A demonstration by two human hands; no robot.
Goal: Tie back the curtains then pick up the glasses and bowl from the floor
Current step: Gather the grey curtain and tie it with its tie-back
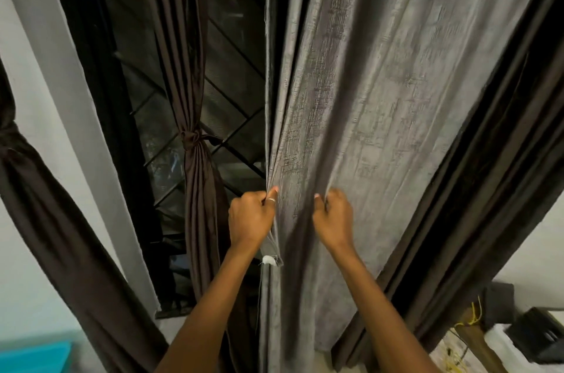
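Centre frame: left hand (250, 215) and right hand (334, 217) pinching folds of grey curtain (366, 98), fingers closed tight on fabric, apparently gathering it for tying like brown curtain (195, 159) at left. Glasses, bowl unseen.

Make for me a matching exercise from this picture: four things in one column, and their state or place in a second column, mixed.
Things:
1. grey curtain
2. dark brown curtain
3. left hand
4. blue object

States or places:
A. bottom left corner
B. tied with a knot at the window
C. gripped by both hands
D. wears a ring, holds the curtain's edge

Pairs: 1-C, 2-B, 3-D, 4-A
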